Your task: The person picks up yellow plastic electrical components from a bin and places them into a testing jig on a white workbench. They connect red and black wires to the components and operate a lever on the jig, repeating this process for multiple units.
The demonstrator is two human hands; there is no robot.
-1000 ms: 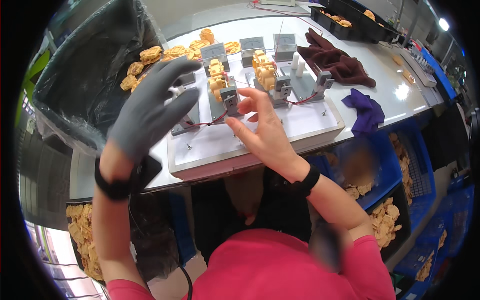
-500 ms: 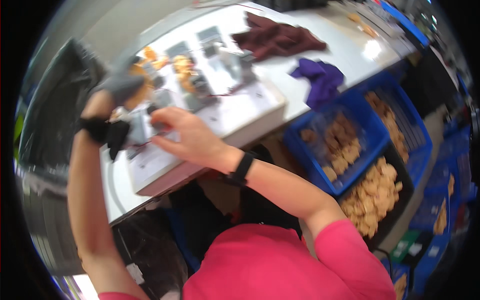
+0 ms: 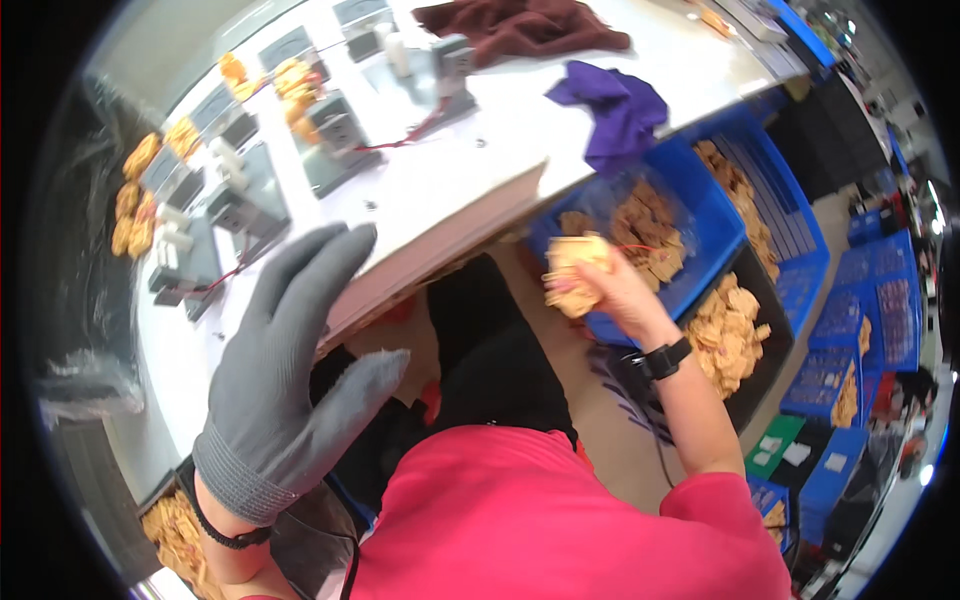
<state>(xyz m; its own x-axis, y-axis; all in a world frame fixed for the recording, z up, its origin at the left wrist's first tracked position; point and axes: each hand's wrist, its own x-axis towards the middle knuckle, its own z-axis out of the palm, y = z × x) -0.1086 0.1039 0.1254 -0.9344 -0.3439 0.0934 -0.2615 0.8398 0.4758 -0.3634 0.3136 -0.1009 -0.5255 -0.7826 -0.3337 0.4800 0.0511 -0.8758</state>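
My left hand, in a grey knitted glove, hovers before the front edge of the white bench, thumb and fingers spread with nothing between them. Out to the right, my bare right hand grips a lumpy yellow-tan piece at the near side of a blue bin. A thin red line shows beside that hand. Grey clamp-like fixtures with red wires stand in a row on the bench, and similar yellow-tan pieces lie among them. What the pieces are, I cannot tell.
A purple cloth and a dark brown cloth lie on the bench. Tan pieces fill a black bin at the right, near further blue crates. More tan pieces are at the lower left. Clear plastic hangs at the left.
My right hand has gone from the fixtures out to the bins and now holds a yellow-tan piece. My left hand has come back from the fixtures toward me, fingers spread.
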